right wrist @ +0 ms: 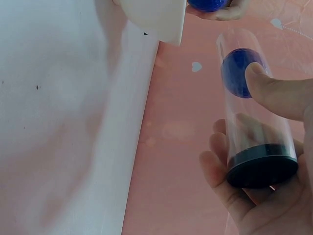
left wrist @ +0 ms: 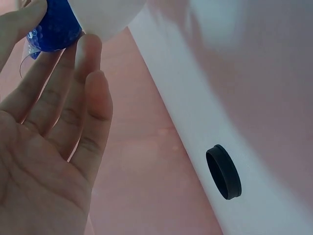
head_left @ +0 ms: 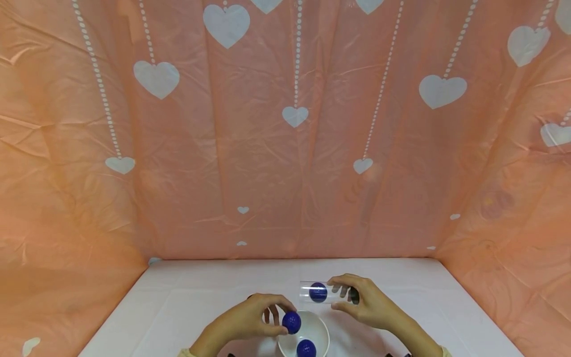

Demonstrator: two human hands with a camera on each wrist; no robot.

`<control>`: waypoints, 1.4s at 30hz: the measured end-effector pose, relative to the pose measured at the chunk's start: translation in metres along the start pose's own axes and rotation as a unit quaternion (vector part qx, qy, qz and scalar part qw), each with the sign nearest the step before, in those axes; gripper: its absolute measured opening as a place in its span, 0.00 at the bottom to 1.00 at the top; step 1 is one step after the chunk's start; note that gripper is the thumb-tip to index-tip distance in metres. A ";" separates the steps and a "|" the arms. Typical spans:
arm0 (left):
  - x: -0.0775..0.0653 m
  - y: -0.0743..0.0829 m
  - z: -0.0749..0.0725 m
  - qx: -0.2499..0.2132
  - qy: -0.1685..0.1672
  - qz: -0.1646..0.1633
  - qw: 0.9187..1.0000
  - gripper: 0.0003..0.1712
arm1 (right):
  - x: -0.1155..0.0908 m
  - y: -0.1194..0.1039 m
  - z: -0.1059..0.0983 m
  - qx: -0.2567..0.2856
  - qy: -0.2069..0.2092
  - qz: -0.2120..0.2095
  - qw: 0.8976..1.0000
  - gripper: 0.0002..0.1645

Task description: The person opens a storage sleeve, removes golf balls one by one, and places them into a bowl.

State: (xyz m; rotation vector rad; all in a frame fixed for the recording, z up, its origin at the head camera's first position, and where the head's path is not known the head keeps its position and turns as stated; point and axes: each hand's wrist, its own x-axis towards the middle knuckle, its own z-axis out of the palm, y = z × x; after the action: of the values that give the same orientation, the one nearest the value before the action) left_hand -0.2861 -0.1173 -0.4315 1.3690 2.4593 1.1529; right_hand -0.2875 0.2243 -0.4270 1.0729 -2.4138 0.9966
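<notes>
My left hand [head_left: 254, 316] pinches a blue dimpled golf ball [head_left: 292, 322] between thumb and fingers, over the left rim of a white bowl [head_left: 320, 329]. Another blue golf ball [head_left: 306, 348] lies inside the bowl. Right of and beyond it, my right hand [head_left: 369, 303] grips a clear tube [right wrist: 243, 110] lying roughly sideways, its mouth toward the left. A black cap [right wrist: 264, 171] closes the tube's end near the palm. One blue ball [head_left: 318, 292] sits within the tube, seen through its wall, with the right thumb across it in the right wrist view.
A loose black ring-shaped lid [left wrist: 225, 172] stands on the white table [head_left: 178, 302] by the left hand, mostly hidden behind that hand in the head view. Orange sheeting [head_left: 267, 188] with white hearts encloses the table's back and sides.
</notes>
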 end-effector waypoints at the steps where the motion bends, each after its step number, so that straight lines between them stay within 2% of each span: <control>1: 0.000 0.000 0.000 0.000 0.000 -0.002 1.000 0.18 | 0.000 0.000 0.000 0.000 0.000 -0.001 1.000 0.25; 8: 0.000 -0.001 0.002 0.007 -0.005 -0.010 1.000 0.18 | 0.001 -0.002 0.000 0.000 -0.003 0.008 1.000 0.24; 19: 0.000 -0.003 0.004 0.044 -0.004 0.001 0.999 0.18 | 0.000 -0.003 -0.001 0.007 -0.007 0.017 1.000 0.25; 28: 0.000 -0.001 0.002 0.044 0.032 -0.015 0.998 0.17 | -0.001 -0.003 -0.001 0.006 -0.003 0.014 1.000 0.25; 37: 0.000 -0.003 0.002 0.073 0.086 -0.044 0.993 0.19 | 0.000 -0.004 0.002 0.010 -0.006 0.005 1.000 0.25; 42: 0.000 -0.005 0.003 0.072 0.104 -0.043 0.991 0.21 | 0.000 -0.004 0.004 0.004 -0.005 -0.007 1.000 0.25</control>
State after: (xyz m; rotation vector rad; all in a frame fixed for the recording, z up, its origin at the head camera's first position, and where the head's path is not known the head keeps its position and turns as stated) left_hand -0.2884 -0.1173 -0.4366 1.2167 2.7673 1.1730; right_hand -0.2844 0.2198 -0.4281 1.0994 -2.4087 0.9981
